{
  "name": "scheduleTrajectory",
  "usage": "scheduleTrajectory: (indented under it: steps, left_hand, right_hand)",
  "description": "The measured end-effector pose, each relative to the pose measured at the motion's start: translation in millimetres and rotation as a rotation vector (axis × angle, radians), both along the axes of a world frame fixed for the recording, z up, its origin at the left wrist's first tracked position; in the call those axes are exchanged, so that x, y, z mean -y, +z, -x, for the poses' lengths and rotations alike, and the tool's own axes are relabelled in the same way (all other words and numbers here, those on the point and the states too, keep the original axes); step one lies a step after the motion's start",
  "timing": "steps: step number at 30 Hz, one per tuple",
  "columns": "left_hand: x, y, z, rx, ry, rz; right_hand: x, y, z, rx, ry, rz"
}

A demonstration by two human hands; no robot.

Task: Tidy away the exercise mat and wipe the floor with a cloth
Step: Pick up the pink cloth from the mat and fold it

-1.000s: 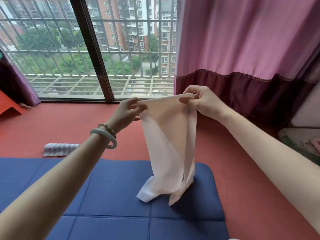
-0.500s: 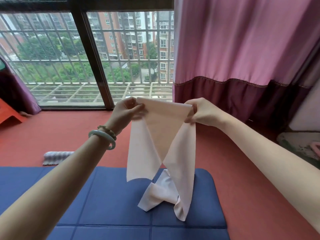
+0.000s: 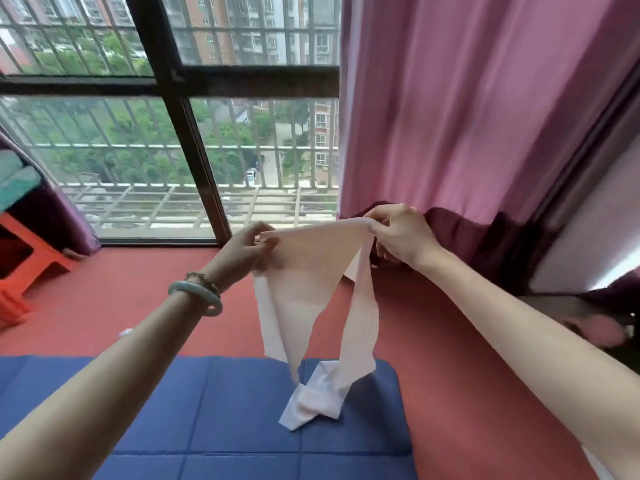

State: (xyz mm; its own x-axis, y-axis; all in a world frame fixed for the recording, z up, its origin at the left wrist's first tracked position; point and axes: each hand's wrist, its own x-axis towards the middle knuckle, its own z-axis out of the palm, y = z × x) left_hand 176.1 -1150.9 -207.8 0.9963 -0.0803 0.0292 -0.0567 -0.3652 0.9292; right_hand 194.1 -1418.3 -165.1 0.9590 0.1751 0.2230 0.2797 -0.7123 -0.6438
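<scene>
Well, L/R hands (image 3: 247,249) (image 3: 398,237) pinch unmarked cloth (image 3: 311,289).

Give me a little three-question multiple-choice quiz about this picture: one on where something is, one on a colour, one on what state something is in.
1. Where does the low end of the pale cloth rest?
A. on the blue mat
B. on the window sill
C. on the orange stool

2. What colour is the floor around the mat?
A. green
B. red
C. white

3. How is the cloth held?
A. crumpled in one fist
B. lying loose, untouched
C. stretched between the left hand and right hand

Answers: 1 A, its folded end lies on the mat's far right corner. 2 B, red floor borders the mat. 3 C, each hand pinches a top corner.
</scene>
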Motion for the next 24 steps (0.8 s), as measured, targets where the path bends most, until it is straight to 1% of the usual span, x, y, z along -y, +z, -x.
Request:
scheduleTrajectory:
  steps: [2,5,8,10,12,14,17,21,24]
  left_hand:
    - [2,59,8,0.021,0.002,0.054]
    - [11,147,24,0.060,0.005,0.098]
    - [19,224,44,0.053,-0.012,0.172]
    - [20,266,60,0.013,-0.041,0.238]
    - [19,299,77,-0.067,-0.078,0.359]
    - [15,322,92,-0.140,-0.121,0.460]
    - [8,343,114,-0.279,-0.116,0.592]
    - [3,351,140,-0.444,-0.042,0.709]
    - [5,344,159,-0.564,-0.159,0.725]
  right_hand:
    - [0,58,6,-0.071,-0.015,-0.083]
    - [2,146,20,-0.235,-0.009,-0.335]
    - [5,224,36,-0.443,0.021,-0.519]
    - [7,270,48,-0.550,0.093,-0.617]
    - [8,309,60,-0.605,0.190,-0.688]
    - [4,342,72,-0.599,0.245,-0.722]
    - [-6,380,86,-0.513,0.206,-0.792]
    - [-24,407,111,-0.530,0.233,-0.974]
    - [-39,417,131,-0.589,0.276,-1.180]
